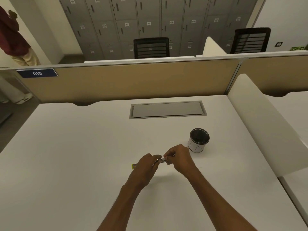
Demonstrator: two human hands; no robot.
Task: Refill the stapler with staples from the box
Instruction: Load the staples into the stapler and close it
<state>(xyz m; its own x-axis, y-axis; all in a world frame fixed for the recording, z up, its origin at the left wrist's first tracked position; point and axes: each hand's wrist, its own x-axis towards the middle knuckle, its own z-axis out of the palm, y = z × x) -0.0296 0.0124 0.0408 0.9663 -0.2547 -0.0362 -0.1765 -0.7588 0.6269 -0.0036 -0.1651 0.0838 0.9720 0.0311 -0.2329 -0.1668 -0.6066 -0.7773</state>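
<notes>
Both my hands meet over the middle of the white desk (83, 155). My left hand (146, 165) is closed around a small stapler (158, 161), of which only a dark and metallic bit shows between the hands. My right hand (179, 159) pinches a small white and silvery piece (164, 159) at the stapler's end; I cannot tell whether it is a staple strip or part of the stapler. A yellow-green corner of the staple box (133, 166) lies on the desk just left of my left hand, mostly hidden behind it.
A black-and-white round cup (198, 140) stands right of my hands. A grey cable hatch (167, 110) is set in the desk farther back. A beige partition (133, 80) closes the far edge and a white divider (266, 130) the right side. A person stands at far left.
</notes>
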